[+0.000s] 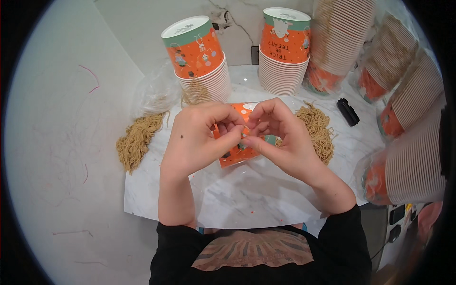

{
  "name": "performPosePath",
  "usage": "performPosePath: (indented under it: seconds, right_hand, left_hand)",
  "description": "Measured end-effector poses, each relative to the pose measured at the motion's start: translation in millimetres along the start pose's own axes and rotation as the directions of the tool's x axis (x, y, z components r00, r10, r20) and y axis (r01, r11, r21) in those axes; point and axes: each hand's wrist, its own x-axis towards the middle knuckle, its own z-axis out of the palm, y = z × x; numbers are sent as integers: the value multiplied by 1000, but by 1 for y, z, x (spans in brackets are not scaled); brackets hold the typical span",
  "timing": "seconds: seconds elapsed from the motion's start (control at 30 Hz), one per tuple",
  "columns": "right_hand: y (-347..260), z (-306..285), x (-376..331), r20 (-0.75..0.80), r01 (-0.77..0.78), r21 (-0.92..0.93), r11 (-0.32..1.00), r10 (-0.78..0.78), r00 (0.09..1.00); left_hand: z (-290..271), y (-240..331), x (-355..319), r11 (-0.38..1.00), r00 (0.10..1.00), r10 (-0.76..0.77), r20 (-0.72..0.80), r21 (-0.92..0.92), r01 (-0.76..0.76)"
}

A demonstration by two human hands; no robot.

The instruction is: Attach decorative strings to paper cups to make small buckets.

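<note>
Both my hands meet over an orange paper cup (pixel 231 158) with a green base band, which lies on its side on the marble-patterned table. My left hand (pixel 202 135) is closed in a pinch, thumb against curled fingers. Facing it, my right hand (pixel 278 130) has its thumb and fingertips bent together in a pinch too. What sits between the fingertips is too small to make out. Beside my right hand lies a heap of tan string (pixel 316 130). Another bundle of tan string (pixel 137 140) rests left of my left hand, partly in a clear plastic bag (pixel 159 92).
Two upside-down stacks of orange cups, a left stack (pixel 199 52) and a right stack (pixel 284 47), stand at the back. Several bagged cup stacks (pixel 413 156) line the right side. A black gadget (pixel 348 112) lies near them. The table's front edge (pixel 228 223) borders my torso.
</note>
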Motion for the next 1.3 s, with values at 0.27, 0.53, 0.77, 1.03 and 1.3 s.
performPosePath:
  seconds: [0.27,0.53,0.77,1.03,1.3]
  right_hand:
    - [-10,-10,-2,65,-53,-146,988,63,996]
    - [-9,-7,-3,62,72,-242,968,-58,996]
    - [-17,-11,-5,112,104,-388,916,-65,992]
    - [-18,-11,-5,112,252,-445,860,-226,968]
    - [-11,-9,-2,117,367,-502,783,-359,926]
  left_hand:
    - [-1,0,-3,999,1000,18,19,-41,-17]
    - [-2,4,-4,997,997,70,22,-37,-69]
    - [-4,5,-6,996,997,74,20,-53,-73]
    - [-8,4,-6,989,988,138,63,-60,-135]
    - [-10,3,-6,988,986,146,78,-59,-141]
